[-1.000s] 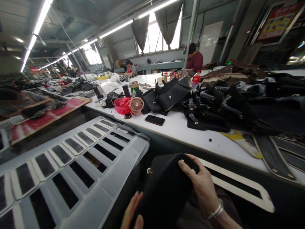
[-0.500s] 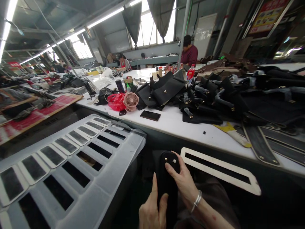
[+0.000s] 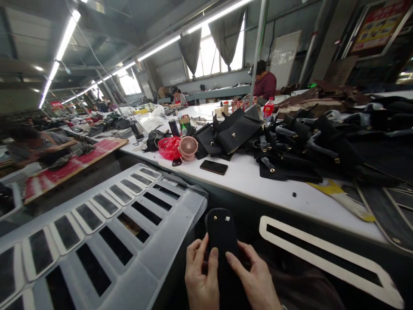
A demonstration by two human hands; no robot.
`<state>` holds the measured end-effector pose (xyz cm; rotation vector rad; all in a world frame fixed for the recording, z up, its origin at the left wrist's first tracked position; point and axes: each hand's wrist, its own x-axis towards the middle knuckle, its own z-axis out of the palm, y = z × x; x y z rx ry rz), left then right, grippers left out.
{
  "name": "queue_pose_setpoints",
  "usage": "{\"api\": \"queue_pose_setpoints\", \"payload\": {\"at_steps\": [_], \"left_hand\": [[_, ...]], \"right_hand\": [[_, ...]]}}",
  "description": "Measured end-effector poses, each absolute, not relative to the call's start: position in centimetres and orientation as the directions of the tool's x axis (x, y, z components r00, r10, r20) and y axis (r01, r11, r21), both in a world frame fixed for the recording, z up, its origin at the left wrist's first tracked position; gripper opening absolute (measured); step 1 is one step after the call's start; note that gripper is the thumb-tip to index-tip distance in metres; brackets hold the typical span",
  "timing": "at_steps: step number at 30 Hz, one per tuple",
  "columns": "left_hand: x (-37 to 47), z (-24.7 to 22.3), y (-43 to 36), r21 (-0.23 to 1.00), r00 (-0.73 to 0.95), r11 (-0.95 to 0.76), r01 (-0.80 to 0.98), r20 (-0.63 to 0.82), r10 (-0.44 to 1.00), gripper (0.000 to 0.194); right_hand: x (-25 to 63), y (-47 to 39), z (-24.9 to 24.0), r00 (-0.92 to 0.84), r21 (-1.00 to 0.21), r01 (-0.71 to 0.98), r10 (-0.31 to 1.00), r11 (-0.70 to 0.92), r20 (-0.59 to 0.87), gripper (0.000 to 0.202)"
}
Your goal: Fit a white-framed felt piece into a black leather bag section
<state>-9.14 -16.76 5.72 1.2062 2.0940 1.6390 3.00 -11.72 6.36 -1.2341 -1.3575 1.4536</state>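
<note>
Between my hands is a long black leather-like piece (image 3: 222,234) with a rounded far end, a small gold-coloured stud and a pale patch near its tip. My left hand (image 3: 202,271) pinches its left edge, thumb on top. On the opposite edge my right hand (image 3: 254,273) grips it the same way, fingers curled underneath. The piece's near end runs down out of view. To the right of my hands lies a cream frame-shaped strip (image 3: 325,256) with a long slot.
At left, a grey slotted plastic crate (image 3: 155,254) carries a row of pale-bordered dark panels (image 3: 92,216). Across the white table (image 3: 245,193) lie a phone (image 3: 214,167), a pink fan (image 3: 188,147), a red plastic bag (image 3: 169,147) and heaped black bags (image 3: 238,133). Other people sit farther off.
My right hand has slid from the piece's rounded end down to its right edge. The left hand now pinches the left edge. My view has shifted a little to the left and up.
</note>
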Motion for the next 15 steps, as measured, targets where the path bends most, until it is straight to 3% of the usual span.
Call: {"api": "queue_pose_setpoints", "payload": {"at_steps": [5,10,15], "left_hand": [[-8.2,6.5,-16.5,0.901,-0.654,-0.031,0.432,0.337,0.677,0.036],[-7.8,7.3,-17.2,0.939,-0.671,0.061,0.339,0.196,0.715,0.033],[-7.0,8.1,-17.6,0.952,-0.713,0.098,0.290,0.147,0.685,0.035]], "right_hand": [[3.5,-11.7,7.0,-0.153,-0.989,0.150,0.988,-0.007,-0.030,0.045],[3.7,-12.4,7.4,-0.107,-0.993,0.106,0.994,0.048,0.037,0.039],[3.5,-13.5,7.7,-0.079,-0.999,-0.016,0.996,-0.042,-0.041,0.038]]}}
